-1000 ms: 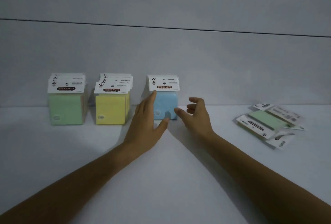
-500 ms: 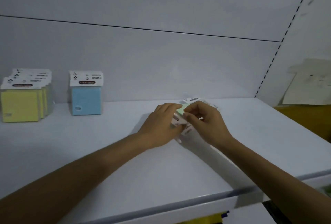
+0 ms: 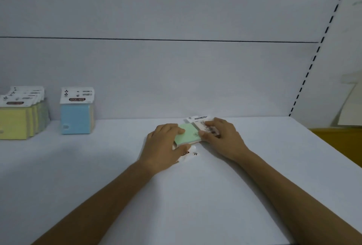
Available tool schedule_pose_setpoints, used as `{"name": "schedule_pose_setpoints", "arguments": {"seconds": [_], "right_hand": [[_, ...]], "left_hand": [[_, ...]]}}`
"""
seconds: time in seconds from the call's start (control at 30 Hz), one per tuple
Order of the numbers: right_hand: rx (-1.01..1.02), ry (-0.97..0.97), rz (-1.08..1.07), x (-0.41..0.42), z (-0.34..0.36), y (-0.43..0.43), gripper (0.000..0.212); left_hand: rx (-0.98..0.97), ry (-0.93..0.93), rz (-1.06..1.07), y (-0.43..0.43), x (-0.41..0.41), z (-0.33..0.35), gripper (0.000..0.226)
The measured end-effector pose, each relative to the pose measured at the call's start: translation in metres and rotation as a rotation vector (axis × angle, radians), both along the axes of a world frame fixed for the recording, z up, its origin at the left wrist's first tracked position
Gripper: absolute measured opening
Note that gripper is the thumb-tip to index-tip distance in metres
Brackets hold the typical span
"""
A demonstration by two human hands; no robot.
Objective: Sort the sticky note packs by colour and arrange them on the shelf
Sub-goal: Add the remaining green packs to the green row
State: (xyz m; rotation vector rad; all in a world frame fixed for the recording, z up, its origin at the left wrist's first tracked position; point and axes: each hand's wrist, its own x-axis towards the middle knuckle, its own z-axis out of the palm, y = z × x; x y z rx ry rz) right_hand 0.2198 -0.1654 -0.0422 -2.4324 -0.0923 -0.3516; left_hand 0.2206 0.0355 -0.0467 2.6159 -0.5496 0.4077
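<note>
- The green pack (image 3: 187, 134) lies flat on the white shelf (image 3: 195, 195), right of centre, on top of other flat packs whose white header cards (image 3: 198, 118) stick out behind and in front.
- The left hand (image 3: 164, 143) grips its left edge, fingers curled over the top and thumb at the near side.
- The right hand (image 3: 225, 137) pinches its printed header end; that print is too blurred to read.
- The blue pack (image 3: 76, 117) stands upright at the back wall, its header reading "STICKY NOTE".
- The yellow packs (image 3: 14, 124) stand in a row at the far left, their labels blurred.
</note>
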Motion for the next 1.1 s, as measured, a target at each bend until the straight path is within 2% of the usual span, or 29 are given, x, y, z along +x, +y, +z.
{"name": "schedule_pose_setpoints", "arguments": {"seconds": [0.1, 0.17, 0.23, 0.3, 0.37, 0.43, 0.47, 0.57, 0.6, 0.7, 0.8, 0.9, 0.97, 1.03, 1.1], "right_hand": [[0.048, -0.018, 0.035, 0.001, 0.004, -0.004, 0.056], [0.117, 0.007, 0.044, -0.001, 0.009, -0.005, 0.053], [0.074, 0.050, 0.050, -0.001, 0.011, -0.005, 0.058], [-0.057, 0.054, 0.019, -0.003, 0.009, -0.003, 0.060], [-0.087, 0.012, -0.034, -0.006, 0.010, 0.001, 0.049], [0.026, -0.039, -0.058, -0.009, 0.015, 0.003, 0.033], [0.172, -0.061, -0.081, -0.009, 0.017, 0.004, 0.030], [0.792, -0.025, -0.143, -0.005, 0.023, 0.002, 0.033], [0.919, 0.034, -0.143, -0.006, 0.023, 0.001, 0.034], [0.999, 0.126, -0.126, -0.004, 0.019, -0.002, 0.035], [1.107, 0.132, -0.117, 0.002, 0.016, -0.005, 0.028], [1.260, 0.155, -0.051, 0.003, 0.017, -0.011, 0.019], [1.297, 0.203, 0.002, -0.002, 0.020, -0.014, 0.014], [1.317, 0.249, 0.054, -0.008, 0.024, -0.015, 0.022], [1.359, 0.298, 0.105, -0.016, 0.028, -0.012, 0.022]], "left_hand": [[-0.044, -0.008, 0.001, -0.001, 0.001, 0.002, 0.066], [-0.201, 0.031, 0.005, -0.001, 0.000, 0.004, 0.053], [-0.416, 0.068, 0.036, 0.001, 0.000, 0.006, 0.034], [-0.581, 0.052, 0.097, 0.003, 0.002, 0.008, 0.033], [-0.723, 0.042, 0.132, 0.006, 0.004, 0.009, 0.033], [-0.793, 0.043, 0.138, 0.006, 0.005, 0.010, 0.030], [-0.785, 0.047, 0.138, 0.006, 0.005, 0.010, 0.029], [-0.701, 0.065, 0.133, 0.006, 0.004, 0.008, 0.032], [-0.669, 0.063, 0.124, 0.006, 0.004, 0.007, 0.029], [-0.559, 0.047, 0.091, 0.005, 0.003, 0.007, 0.019], [-0.569, 0.011, 0.144, 0.007, 0.004, 0.007, 0.031], [-0.499, -0.024, 0.177, 0.006, 0.000, 0.009, 0.023], [-0.268, -0.058, 0.213, 0.001, -0.007, 0.011, 0.015], [0.032, -0.286, 0.200, 0.000, -0.011, 0.013, 0.011], [0.293, -0.531, 0.097, 0.007, -0.015, 0.017, 0.012]]}}
